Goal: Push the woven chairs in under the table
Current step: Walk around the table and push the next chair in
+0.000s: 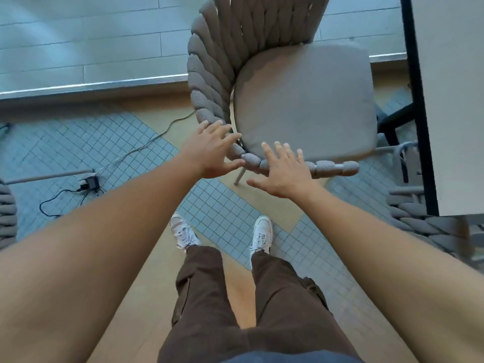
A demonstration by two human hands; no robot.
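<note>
beside the table point(450, 100), open hands reach the woven chair point(262, 74) over floor cables point(146, 145).

Tiled floor point(222, 213) here, blue mosaic and beige bands; a woven chair point(288, 100) stands on it, cable point(146, 142) and black adapter point(91, 182) lie alongside.

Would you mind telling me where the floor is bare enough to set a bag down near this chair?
Bare floor lies around the white shoes, between them and the chair leg. The left is cluttered: a black adapter and trailing cables. The right is crowded, where another woven chair sits against the table. Both hands, left and right, are open at the woven chair back.
</note>
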